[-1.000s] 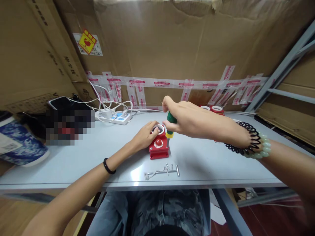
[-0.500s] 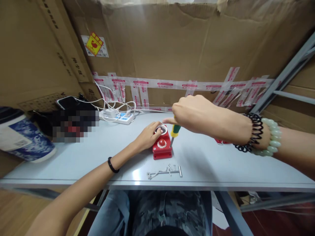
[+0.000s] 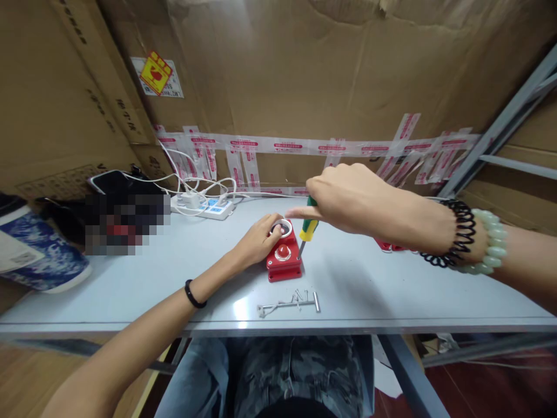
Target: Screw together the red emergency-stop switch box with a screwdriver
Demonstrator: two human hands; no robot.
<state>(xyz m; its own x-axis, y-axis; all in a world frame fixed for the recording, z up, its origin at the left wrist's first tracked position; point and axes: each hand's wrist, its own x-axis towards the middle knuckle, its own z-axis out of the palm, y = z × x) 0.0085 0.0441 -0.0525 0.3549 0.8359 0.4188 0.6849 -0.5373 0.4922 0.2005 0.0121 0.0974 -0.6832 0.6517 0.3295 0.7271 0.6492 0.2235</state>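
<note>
A red box-like device (image 3: 285, 271) with a domed red knob (image 3: 282, 251) and a white ring (image 3: 286, 228) rests on the table. My left hand (image 3: 260, 239) is closed around its far left part, thumb at the ring. Above the device's right side, my right hand (image 3: 342, 194) grips a green and yellow screwdriver (image 3: 307, 230). The screwdriver leans slightly, its tip at the near right corner of the device. A second screw head (image 3: 270, 262) shows at the near left corner. In front lie a T-shaped metal rod (image 3: 316, 302) and a few loose screws (image 3: 298, 294).
A white power strip (image 3: 221, 209) with plugs and cables lies at the back left. Left of it are a phone (image 3: 108, 179) and a blue-white cup (image 3: 47, 255). Red parts (image 3: 385, 246) show partly behind my right forearm. Cardboard boxes (image 3: 278, 69) wall the back.
The whole view has shifted slightly, moving the scene left. The handle of the screwdriver shows a little more below my right hand; its tip stays at the same corner.
</note>
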